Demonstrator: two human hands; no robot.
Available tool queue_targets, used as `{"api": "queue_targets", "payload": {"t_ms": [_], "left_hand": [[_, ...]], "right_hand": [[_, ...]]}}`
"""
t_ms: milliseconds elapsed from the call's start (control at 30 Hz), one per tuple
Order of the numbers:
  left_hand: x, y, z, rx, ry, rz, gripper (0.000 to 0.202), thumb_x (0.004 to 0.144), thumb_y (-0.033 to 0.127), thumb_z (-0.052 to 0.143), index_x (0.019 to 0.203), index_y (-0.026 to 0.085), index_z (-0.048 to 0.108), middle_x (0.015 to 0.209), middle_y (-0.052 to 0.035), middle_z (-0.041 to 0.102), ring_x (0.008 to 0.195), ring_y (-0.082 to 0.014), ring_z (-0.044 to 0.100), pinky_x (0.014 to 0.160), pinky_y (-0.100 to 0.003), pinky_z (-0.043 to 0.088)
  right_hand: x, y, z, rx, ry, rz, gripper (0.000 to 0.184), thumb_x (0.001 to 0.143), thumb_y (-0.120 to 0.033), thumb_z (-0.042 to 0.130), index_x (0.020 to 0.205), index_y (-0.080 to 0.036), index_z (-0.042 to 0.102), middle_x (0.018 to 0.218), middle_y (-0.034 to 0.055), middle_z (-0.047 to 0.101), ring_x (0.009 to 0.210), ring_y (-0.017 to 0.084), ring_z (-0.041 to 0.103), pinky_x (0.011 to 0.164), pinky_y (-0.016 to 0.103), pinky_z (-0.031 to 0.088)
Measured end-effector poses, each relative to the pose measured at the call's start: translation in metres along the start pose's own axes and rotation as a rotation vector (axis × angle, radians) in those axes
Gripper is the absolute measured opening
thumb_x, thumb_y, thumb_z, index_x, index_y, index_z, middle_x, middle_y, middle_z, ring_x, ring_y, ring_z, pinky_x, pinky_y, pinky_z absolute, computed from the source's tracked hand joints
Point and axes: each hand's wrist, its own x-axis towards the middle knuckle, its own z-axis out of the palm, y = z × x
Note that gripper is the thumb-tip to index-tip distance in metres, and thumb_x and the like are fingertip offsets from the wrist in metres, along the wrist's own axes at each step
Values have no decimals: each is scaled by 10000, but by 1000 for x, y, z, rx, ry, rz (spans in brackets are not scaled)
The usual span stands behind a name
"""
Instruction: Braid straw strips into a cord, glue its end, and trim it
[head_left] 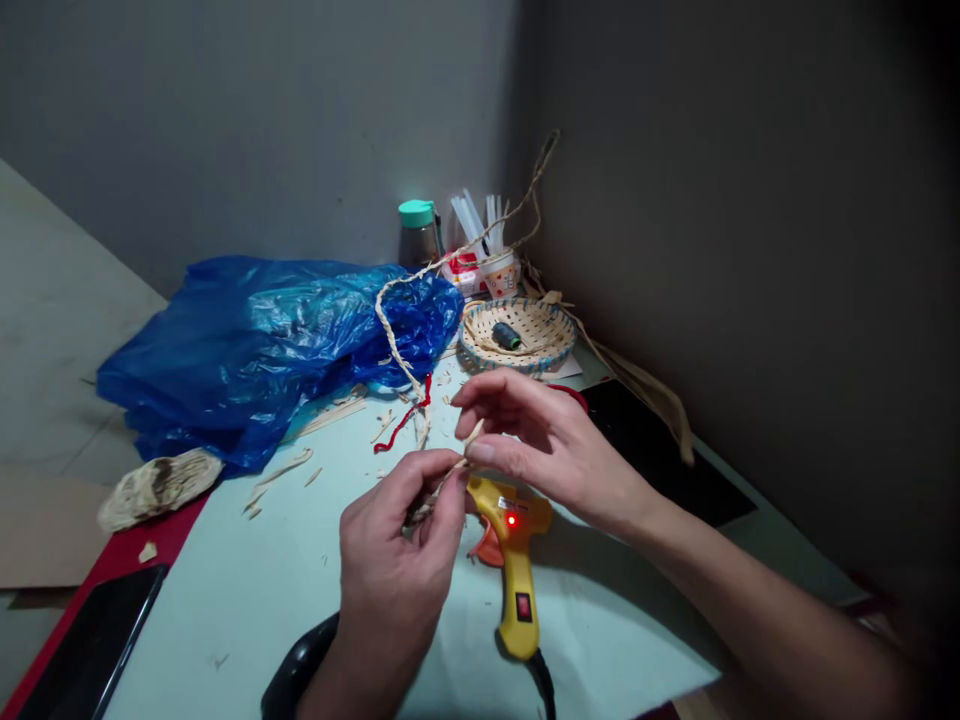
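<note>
My left hand (401, 545) is closed, thumb and index finger pinching a braided straw cord (399, 352). From that hand the cord loops up over the back of the table. My right hand (544, 440) meets it at the fingertips, its thumb against a short pale straw strand (474, 434) and its other fingers curled behind. Part of the braid is hidden inside the left hand. Just below my hands lies a yellow hot glue gun (517, 570) with a lit red light. A red string (405, 425) lies beside the cord.
A blue plastic bag (277, 345) fills the back left. Behind my hands stand a woven basket (551, 345) with a dark thread spool (506, 335), a cup of glue sticks (501, 275) and a teal-lidded bottle (418, 232). A phone (97, 640) lies at the left edge.
</note>
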Motion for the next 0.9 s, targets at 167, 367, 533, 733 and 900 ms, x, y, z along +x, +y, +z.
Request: {"api": "queue_targets", "payload": {"t_ms": [167, 367, 533, 733, 900], "left_hand": [[1, 1, -2, -31, 7, -43, 53, 831, 225, 630, 825, 214, 681, 638, 37, 681, 573, -115, 631, 566, -185, 493], [3, -1, -4, -143, -60, -148, 95, 861, 268, 617, 834, 197, 675, 620, 25, 656, 571, -110, 596, 575, -187, 480], [3, -5, -5, -350, -67, -251, 127, 860, 305, 643, 859, 183, 674, 642, 12, 633, 626, -115, 583, 608, -193, 465], [2, -8, -5, -530, -165, -358, 132, 892, 317, 615, 927, 197, 657, 710, 5, 648, 624, -88, 520, 564, -166, 405], [4, -8, -5, -473, -135, -330, 100, 888, 297, 620, 895, 200, 644, 710, 3, 647, 682, -111, 536, 633, -193, 420]], "right_hand": [[-2, -2, 1, 20, -56, -2, 221, 838, -209, 662, 1031, -181, 558, 851, -1, 610, 753, 117, 577, 696, 247, 500], [1, 2, 4, 1, -9, -37, 168, 821, -104, 615, 961, -177, 558, 902, 13, 591, 803, 117, 586, 744, 250, 508], [2, 2, 4, 77, -13, -8, 173, 829, -139, 637, 970, -178, 547, 898, 11, 585, 822, 117, 591, 764, 251, 518], [1, 3, 2, 99, -5, -8, 169, 849, -139, 629, 990, -175, 544, 898, 12, 584, 828, 108, 591, 774, 239, 516], [2, 8, 2, 117, 5, -28, 177, 853, -161, 648, 1001, -181, 551, 919, 23, 611, 869, 126, 617, 801, 260, 532]]}}
